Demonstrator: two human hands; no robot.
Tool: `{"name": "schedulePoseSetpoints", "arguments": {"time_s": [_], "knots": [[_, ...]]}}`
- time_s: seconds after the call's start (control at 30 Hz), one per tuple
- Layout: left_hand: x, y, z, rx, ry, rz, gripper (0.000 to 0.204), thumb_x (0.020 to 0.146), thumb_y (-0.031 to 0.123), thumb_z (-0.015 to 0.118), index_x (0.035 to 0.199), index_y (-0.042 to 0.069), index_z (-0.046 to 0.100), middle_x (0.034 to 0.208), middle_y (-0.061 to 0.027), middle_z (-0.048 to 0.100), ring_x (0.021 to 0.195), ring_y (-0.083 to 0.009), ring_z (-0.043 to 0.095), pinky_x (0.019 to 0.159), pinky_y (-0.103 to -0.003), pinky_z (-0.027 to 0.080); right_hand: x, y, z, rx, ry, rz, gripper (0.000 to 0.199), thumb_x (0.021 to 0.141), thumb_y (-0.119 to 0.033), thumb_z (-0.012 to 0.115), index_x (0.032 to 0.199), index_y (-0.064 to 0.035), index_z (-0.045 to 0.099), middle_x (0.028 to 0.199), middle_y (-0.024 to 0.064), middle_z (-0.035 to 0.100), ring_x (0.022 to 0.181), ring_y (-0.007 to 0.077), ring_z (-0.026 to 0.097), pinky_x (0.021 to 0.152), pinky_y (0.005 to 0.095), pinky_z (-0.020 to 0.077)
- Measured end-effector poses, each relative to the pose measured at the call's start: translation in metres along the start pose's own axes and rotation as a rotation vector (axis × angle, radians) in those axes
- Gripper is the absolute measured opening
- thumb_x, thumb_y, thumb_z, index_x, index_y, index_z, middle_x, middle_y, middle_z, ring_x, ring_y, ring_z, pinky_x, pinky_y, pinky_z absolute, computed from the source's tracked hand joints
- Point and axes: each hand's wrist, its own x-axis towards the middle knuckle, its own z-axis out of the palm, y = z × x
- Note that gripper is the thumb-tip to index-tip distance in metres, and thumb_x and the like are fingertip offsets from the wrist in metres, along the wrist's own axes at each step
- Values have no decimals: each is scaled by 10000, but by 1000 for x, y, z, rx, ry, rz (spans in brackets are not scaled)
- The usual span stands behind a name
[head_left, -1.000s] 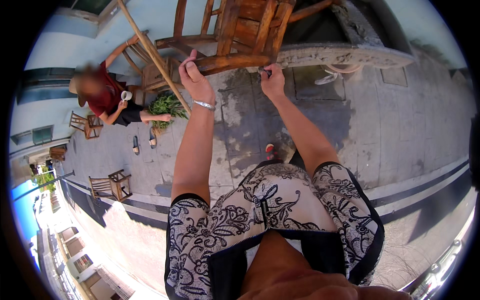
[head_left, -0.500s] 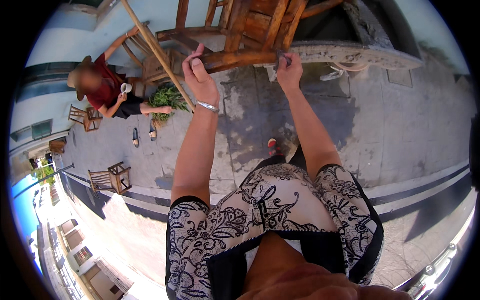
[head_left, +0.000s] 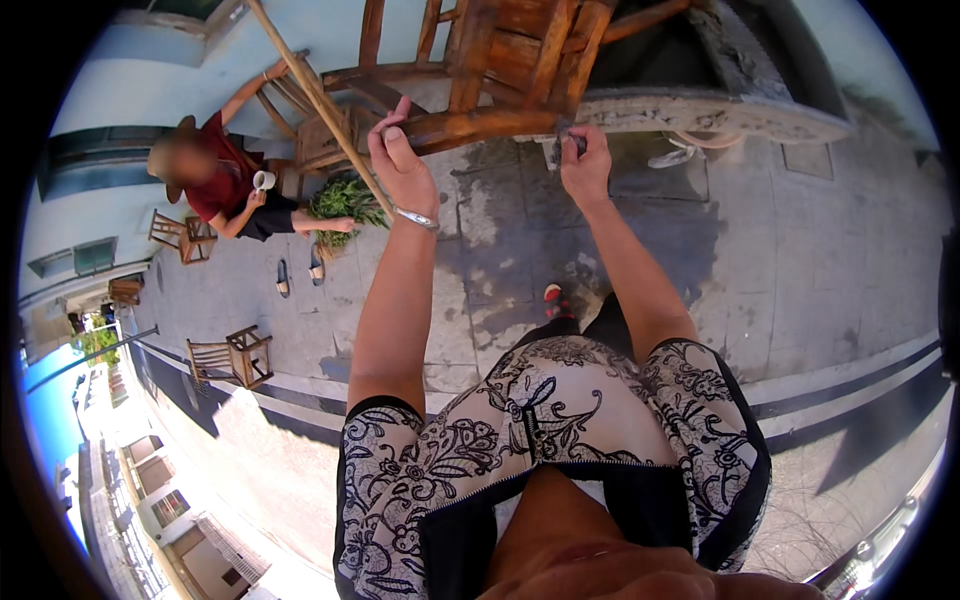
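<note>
A reddish-brown wooden chair lies tipped in front of me, its long curved piece running across between my hands. My left hand grips the left end of that piece, thumb on the near side and a finger stretched up beyond it. A silver bracelet circles my left wrist. My right hand, at the right end of the piece, is closed on a small dark grey wad. The wad's exact kind is hard to make out, and the fingers hide part of it.
Behind the chair stands a rough stone ledge. A wooden pole slants down left of my hand. Farther left sits a person with a white cup, near green plants, slippers and a small wooden chair. Wet patches darken the paving.
My right hand and the wad have shifted slightly right and down, just past the end of the curved piece. My left hand keeps its hold. The whole view has shifted a little.
</note>
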Motion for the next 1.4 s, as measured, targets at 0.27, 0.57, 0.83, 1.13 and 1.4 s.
{"name": "schedulePoseSetpoints", "arguments": {"time_s": [0.27,0.57,0.83,1.13,1.4], "knots": [[0,0,7,-37,19,-11,309,970,305,375,1055,37,504,1272,-216,555,1206,-275,495,1056,-390,343,52,-3,5,-334,-78,-214,91,803,-82,624,875,-39,591,906,163,596,837,355,592,725,422,480],[2,0,9,10,28,24,302,968,303,371,1030,42,508,1244,-191,583,1164,-245,517,1039,-381,357,58,-29,5,-152,-231,59,118,792,-110,639,885,-38,642,883,173,631,844,366,606,750,404,491],[1,-5,4,-28,70,15,317,964,328,400,1012,40,521,1225,-193,597,1142,-230,525,1039,-360,345,15,-58,14,-118,-147,-165,149,788,-83,631,903,-11,568,920,199,566,850,387,571,760,433,472],[1,-2,12,6,72,64,333,965,346,415,1001,38,538,1191,-187,619,1108,-220,543,1020,-344,358,1,-59,32,-42,-65,-277,186,775,-39,630,917,-7,515,933,197,517,895,383,522,772,426,440],[0,-1,15,-32,77,36,286,961,307,431,993,47,543,1209,-181,610,1116,-223,538,1039,-349,329,20,17,23,-105,21,-17,179,797,-34,603,937,6,499,918,198,512,869,373,523,783,403,431]]}}
